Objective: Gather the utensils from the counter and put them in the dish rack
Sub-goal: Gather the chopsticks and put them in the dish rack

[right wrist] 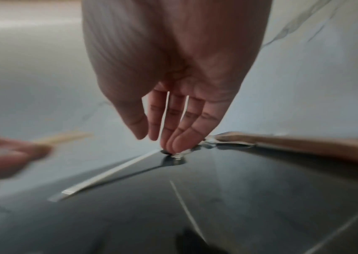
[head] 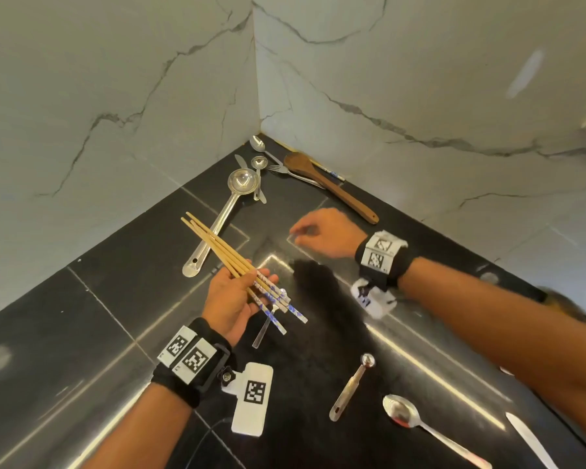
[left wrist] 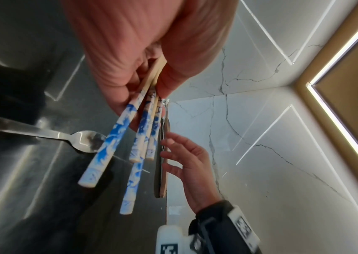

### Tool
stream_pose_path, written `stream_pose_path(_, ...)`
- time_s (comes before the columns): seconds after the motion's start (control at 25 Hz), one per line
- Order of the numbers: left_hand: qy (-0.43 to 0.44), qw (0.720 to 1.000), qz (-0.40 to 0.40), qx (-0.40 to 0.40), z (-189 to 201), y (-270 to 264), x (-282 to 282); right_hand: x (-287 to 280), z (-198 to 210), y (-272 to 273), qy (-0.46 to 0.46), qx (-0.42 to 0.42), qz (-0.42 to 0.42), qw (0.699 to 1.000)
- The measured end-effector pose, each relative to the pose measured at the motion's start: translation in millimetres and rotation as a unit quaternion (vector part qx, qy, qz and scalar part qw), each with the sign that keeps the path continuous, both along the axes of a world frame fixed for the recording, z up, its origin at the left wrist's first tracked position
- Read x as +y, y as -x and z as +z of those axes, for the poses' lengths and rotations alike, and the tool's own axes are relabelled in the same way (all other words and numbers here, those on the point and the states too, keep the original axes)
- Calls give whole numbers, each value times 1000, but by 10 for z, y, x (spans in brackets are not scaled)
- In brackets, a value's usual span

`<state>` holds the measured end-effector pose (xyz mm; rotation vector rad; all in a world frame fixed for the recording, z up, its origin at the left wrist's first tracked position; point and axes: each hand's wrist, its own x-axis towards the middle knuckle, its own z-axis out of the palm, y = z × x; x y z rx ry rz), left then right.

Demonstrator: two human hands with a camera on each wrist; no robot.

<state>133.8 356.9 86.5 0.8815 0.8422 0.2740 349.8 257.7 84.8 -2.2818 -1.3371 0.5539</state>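
Note:
My left hand (head: pixel 237 296) grips a bundle of several wooden chopsticks (head: pixel 217 247) with blue-and-white ends (left wrist: pixel 117 137), held above the black counter (head: pixel 82 316). My right hand (head: pixel 322 231) hovers over the counter with relaxed fingers (right wrist: pixel 173 130) and holds nothing. Beyond it, in the corner, lie a steel ladle (head: pixel 217 221), a wooden spoon (head: pixel 329 186), a fork (head: pixel 281 170), a small ladle (head: pixel 258 170) and a teaspoon (head: pixel 258 143). A spoon (left wrist: pixel 82 139) lies under my left hand. No dish rack is in view.
Near the front right of the counter lie a scoop (head: pixel 351 387), a spoon (head: pixel 416 424) and a knife (head: pixel 528 441). White marble walls (head: pixel 115 96) close the corner on two sides.

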Motion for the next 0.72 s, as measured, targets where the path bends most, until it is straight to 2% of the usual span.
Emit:
stream_pose_path(0.12,14,1000,-8,-4,17,-26,45,106,-168,-825,107,-128,-33,985)
stream_pose_path(0.24,16,1000,-5,2,-2,-63,77,242,-230,-1358,155,-149,-30,976)
stream_pose_path(0.36,4,1000,-9,-4,-14,-98,97,371,-281,-1553,177,-116,-56,976)
stream_pose_path(0.52,0,1000,-22,-15,13,-127,111,371,-429,-1635,205,-142,-80,965)
stream_pose_path(0.6,-1,999,-29,-19,29,-136,100,296,-491,-1645,197,-156,-86,964)
stream_pose_path(0.72,-3,999,-46,-20,36,-172,47,-4,-510,-1613,165,-147,-146,964)
